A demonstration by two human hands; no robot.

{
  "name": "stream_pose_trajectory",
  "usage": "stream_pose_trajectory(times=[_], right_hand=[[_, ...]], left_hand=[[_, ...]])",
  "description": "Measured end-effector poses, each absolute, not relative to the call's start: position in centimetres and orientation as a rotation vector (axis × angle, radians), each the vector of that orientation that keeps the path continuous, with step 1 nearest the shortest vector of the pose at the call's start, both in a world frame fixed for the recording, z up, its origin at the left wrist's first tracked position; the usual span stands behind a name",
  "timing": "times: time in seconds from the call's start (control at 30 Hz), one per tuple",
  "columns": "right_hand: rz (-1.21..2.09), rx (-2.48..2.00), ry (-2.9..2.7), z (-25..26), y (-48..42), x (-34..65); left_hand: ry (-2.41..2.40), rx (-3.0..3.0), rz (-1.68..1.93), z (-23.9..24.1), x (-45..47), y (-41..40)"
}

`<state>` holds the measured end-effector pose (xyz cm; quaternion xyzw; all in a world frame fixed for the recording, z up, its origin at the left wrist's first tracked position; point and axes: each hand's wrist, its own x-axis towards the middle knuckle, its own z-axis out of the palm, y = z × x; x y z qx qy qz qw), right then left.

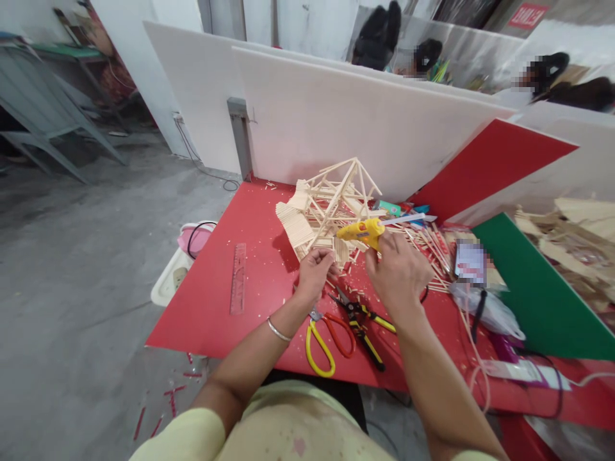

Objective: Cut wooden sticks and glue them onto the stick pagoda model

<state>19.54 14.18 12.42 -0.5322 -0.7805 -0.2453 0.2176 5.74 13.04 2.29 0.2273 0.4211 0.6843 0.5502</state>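
Beside the stick house (323, 206), glue gun (361, 232) crosswise, nozzle leftward.

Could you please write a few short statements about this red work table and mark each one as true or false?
1. The right hand holds a yellow glue gun. True.
2. The left hand lies flat on the ruler. False: its fingers are at the foot of the stick model, and the ruler lies apart from it.
3. The scissors lie on the red table, between the two forearms. True.
4. The stick model stands on the floor. False: it stands on the red table, in front of the white board.
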Motion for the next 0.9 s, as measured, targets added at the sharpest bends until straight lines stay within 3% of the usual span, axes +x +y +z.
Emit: stream_pose_trajectory(times=[0.37, 0.77, 0.9], right_hand=[[-0.626, -1.745, -1.865, 9.7, 13.2, 22.7], [0.406, -2.173, -1.587, 1.4, 9.4, 37.2], [0.341, -2.310, -1.633, -1.2, 9.4, 37.9]], left_hand=[[0.976, 0.435, 1.595, 2.6, 5.9, 13.4], [1.026, 0.501, 1.482, 4.4, 5.0, 12.9], [1.085, 0.593, 1.522, 3.7, 4.9, 13.0]])
